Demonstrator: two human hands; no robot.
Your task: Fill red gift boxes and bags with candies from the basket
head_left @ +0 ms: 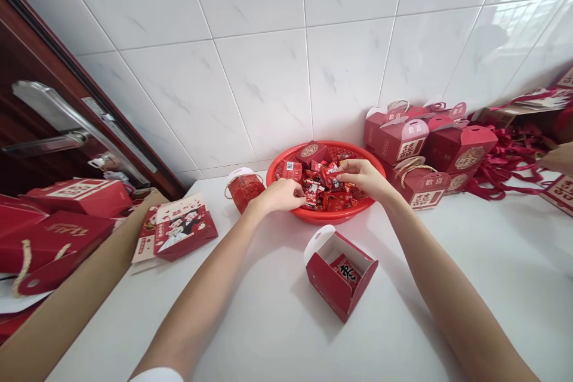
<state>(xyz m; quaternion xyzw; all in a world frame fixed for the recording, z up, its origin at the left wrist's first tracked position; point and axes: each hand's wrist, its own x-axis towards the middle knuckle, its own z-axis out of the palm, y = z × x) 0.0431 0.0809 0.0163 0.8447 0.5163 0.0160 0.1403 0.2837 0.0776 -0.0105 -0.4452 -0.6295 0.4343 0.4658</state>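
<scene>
A red plastic basket full of red-wrapped candies stands against the wall. Over its left side, my left hand has its fingers closed at a small red-and-white wrapped candy. My right hand reaches in from the right, thumb and fingers pinched on a red wrapped candy. Just in front of the basket, an open red gift box holds a red packet with a black character on it. A small dark red box lies at the basket's back.
Red gift boxes are stacked right of the basket, near dark red ribbons. A rope-handled red box stands to the left. Another person's arm crosses at left, by flat printed boxes; another hand shows at far right.
</scene>
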